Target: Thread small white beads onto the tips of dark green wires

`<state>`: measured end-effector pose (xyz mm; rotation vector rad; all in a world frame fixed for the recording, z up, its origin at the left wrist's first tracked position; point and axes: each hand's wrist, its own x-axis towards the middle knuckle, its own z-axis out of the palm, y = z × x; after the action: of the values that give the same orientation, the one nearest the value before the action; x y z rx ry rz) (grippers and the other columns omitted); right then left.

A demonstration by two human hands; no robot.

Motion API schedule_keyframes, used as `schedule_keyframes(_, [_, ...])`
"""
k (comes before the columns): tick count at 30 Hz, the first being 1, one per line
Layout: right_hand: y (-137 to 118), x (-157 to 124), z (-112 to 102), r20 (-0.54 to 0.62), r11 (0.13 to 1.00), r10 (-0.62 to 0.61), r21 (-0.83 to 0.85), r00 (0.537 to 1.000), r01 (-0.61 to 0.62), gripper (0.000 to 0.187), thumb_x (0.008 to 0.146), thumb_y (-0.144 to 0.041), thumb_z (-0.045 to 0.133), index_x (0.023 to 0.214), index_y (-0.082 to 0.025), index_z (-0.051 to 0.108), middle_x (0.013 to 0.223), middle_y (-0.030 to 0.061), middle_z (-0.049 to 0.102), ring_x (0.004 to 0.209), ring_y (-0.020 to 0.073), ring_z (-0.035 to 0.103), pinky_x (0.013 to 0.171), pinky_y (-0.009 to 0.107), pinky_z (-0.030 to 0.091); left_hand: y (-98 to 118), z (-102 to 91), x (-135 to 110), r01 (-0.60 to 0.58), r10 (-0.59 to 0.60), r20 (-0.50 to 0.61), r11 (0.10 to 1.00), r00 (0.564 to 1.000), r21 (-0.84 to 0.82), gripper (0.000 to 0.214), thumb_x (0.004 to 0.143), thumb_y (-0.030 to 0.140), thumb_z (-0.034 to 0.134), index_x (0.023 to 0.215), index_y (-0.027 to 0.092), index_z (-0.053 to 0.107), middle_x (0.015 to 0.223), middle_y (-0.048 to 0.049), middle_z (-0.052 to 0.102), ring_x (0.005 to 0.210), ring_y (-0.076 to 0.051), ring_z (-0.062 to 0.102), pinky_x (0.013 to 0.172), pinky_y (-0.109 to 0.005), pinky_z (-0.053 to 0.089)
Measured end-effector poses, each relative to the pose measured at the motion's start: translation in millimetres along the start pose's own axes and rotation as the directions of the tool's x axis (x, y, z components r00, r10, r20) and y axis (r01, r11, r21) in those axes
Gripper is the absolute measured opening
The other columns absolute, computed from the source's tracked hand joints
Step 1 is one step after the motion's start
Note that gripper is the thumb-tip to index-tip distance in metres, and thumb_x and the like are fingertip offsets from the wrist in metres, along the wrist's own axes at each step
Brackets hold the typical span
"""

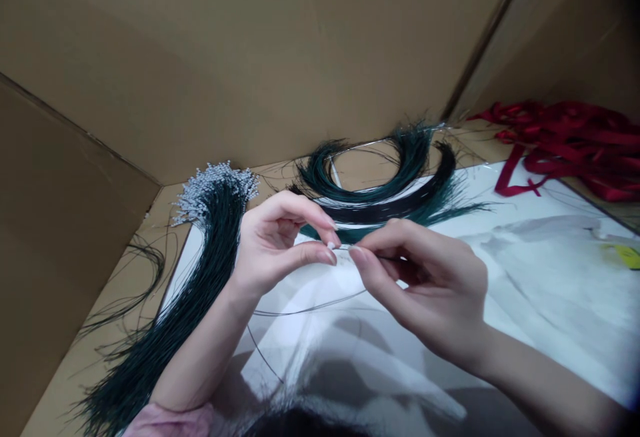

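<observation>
My left hand (pixel 280 240) and my right hand (pixel 425 277) meet fingertip to fingertip over a white sheet (pixel 525 277). Both pinch a thin dark cord (pixel 310 308), which hangs in a loop below them. Left of my left wrist lies a long bundle of dark green cords (pixel 195 290), its far end tipped with small clear beads (pixel 215 183). Behind my hands sits a curved heap of dark green and black cords (pixel 385 190).
Brown cardboard walls (pixel 250 57) close in the back and left. A pile of red ribbon (pixel 570 143) lies at the far right. A small yellow tag (pixel 627 255) sits at the right edge. Loose dark strands (pixel 135 290) trail over the cardboard at the left.
</observation>
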<state>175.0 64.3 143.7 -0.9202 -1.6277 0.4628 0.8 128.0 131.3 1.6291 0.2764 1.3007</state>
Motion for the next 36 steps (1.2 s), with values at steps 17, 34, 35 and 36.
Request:
schedule_keyframes(17, [-1.1,-1.1,-0.1,-0.01,0.999,-0.034,-0.038,0.999,0.033,0.012,0.082,-0.007,0.064,0.077,-0.017,0.061,0.057,-0.0039,0.05,0.048,0.0055,0.038,0.043,0.02,0.033,1.6,1.2,0.0,0.008,-0.005,-0.03,0.995,1.0,0.096,0.034,0.067,0.0,0.08,0.093,0.018,0.07,0.078,-0.001,0.07,0.073,-0.013,0.067,0.074,-0.026,0.058])
schedule_keyframes(34, [-2.8,-0.3,-0.3,-0.03,0.995,-0.078,-0.069,0.997,0.075,0.013,0.081,-0.006,0.066,0.076,-0.018,0.063,0.054,-0.0037,0.048,0.046,0.0057,0.037,0.041,0.021,0.03,-0.3,1.4,0.3,-0.043,0.045,-0.034,0.997,0.998,0.058,0.032,0.067,-0.002,0.078,0.092,0.016,0.071,0.079,-0.0025,0.07,0.074,-0.013,0.067,0.075,-0.028,0.057])
schedule_keyframes(35, [-2.9,-0.6,-0.3,-0.032,0.995,-0.077,-0.072,0.997,0.075,0.013,0.081,-0.006,0.066,0.076,-0.018,0.063,0.054,-0.0038,0.048,0.046,0.0058,0.037,0.041,0.022,0.029,-0.7,1.0,0.2,-0.048,0.051,-0.033,0.997,0.998,0.06,0.031,0.067,-0.002,0.079,0.092,0.016,0.071,0.079,-0.0027,0.07,0.074,-0.014,0.066,0.075,-0.028,0.057])
schedule_keyframes(36, [-3.0,-0.9,-0.2,-0.032,0.995,-0.075,-0.075,0.997,0.072,0.013,0.081,-0.007,0.066,0.076,-0.018,0.064,0.054,-0.0039,0.047,0.046,0.0059,0.037,0.041,0.022,0.029,-1.2,0.7,0.1,-0.052,0.055,-0.032,0.997,0.998,0.064,0.03,0.067,0.0,0.08,0.091,0.017,0.072,0.079,-0.0028,0.07,0.074,-0.014,0.066,0.074,-0.028,0.057])
